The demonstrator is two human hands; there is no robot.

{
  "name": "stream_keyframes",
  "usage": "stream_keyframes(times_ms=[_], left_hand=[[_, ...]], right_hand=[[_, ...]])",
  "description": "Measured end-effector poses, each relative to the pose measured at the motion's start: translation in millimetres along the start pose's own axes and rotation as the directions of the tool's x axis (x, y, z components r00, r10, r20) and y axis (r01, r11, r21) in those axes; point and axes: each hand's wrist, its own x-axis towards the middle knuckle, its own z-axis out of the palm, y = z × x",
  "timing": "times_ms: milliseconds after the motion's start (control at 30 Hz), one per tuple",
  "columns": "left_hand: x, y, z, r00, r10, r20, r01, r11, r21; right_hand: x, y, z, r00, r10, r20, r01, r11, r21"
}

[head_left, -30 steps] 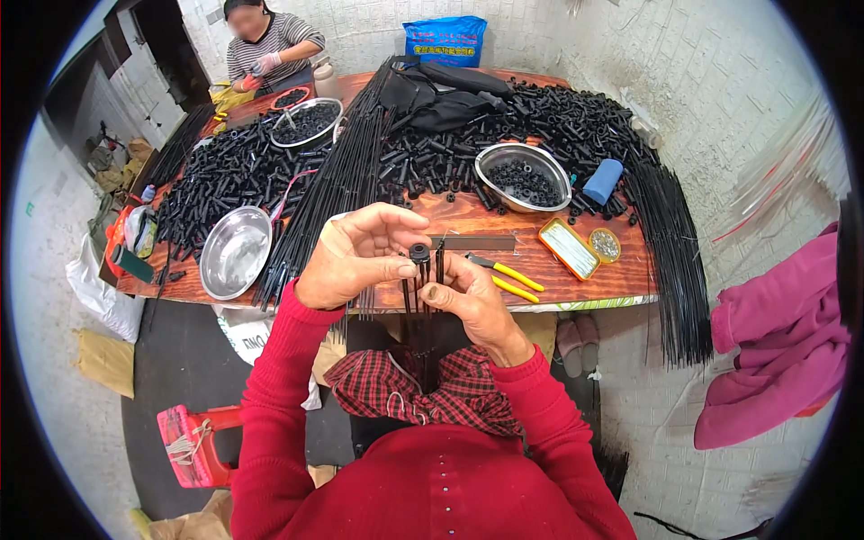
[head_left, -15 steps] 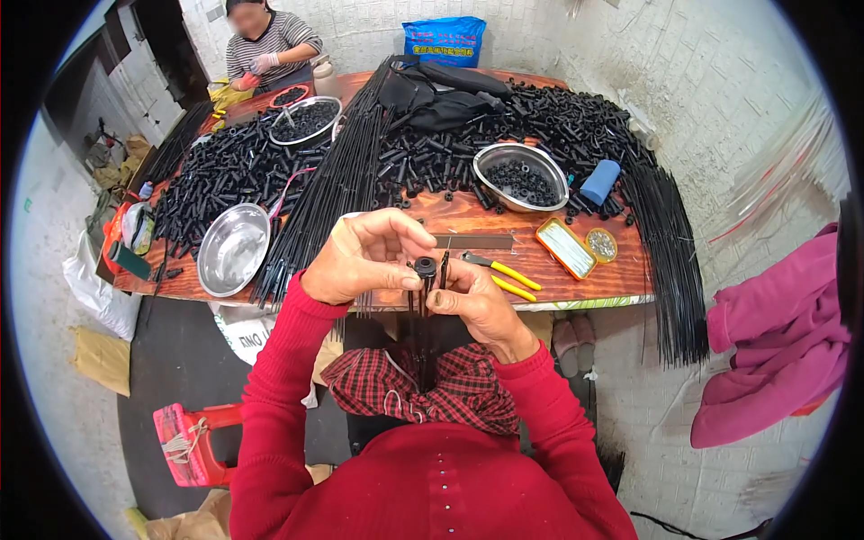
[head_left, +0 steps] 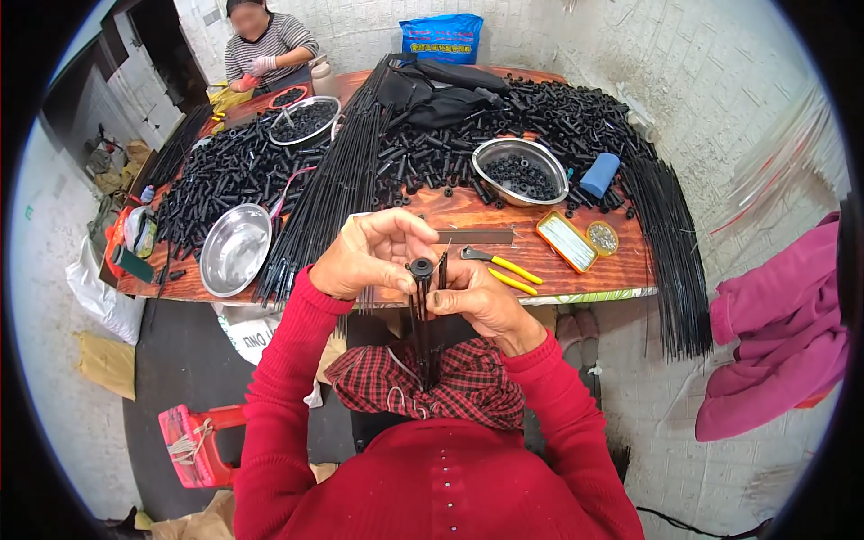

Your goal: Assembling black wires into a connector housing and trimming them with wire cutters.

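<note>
Above my lap, my left hand (head_left: 364, 256) has thumb and fingers closed around the top of a black umbrella runner (head_left: 420, 267), a ring-topped plastic tube held upright. Thin black ribs (head_left: 423, 346) hang from it toward the red checked cloth (head_left: 378, 373) on my lap. Beside the runner, my right hand (head_left: 481, 301) pinches upright black rib ends (head_left: 442, 270) between thumb and fingers. A fine wire-like tip shows over these ends, too small to make out clearly. Fingers partly cover where ribs and runner meet.
Pliers (head_left: 504, 271) and a brown flat bar (head_left: 477, 236) lie on the table beyond my hands. Near them are an orange-rimmed tray (head_left: 565, 241), a round tub (head_left: 602, 237), metal bowls (head_left: 236, 250) and heaped black tubes (head_left: 225, 193). Across the table sits a person (head_left: 270, 49).
The runner has shifted slightly left in my left hand's grip. Both hands keep nearly the same place and hold.
</note>
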Motion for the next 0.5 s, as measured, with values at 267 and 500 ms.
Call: stream_keyframes(times_ms=[267,500], left_hand=[[7.1,-12.5,-6.6,0.982,0.043,0.183,-0.014,0.987,-0.159],[10.1,-8.8,9.4,1.000,0.010,-0.019,-0.010,1.000,-0.017]], right_hand=[[-1.8,-0.6,4.6,1.000,0.013,0.012,-0.013,1.000,-0.019],[-3.1,-6.2,-3.7,0.999,-0.045,-0.008,0.045,0.999,-0.016]])
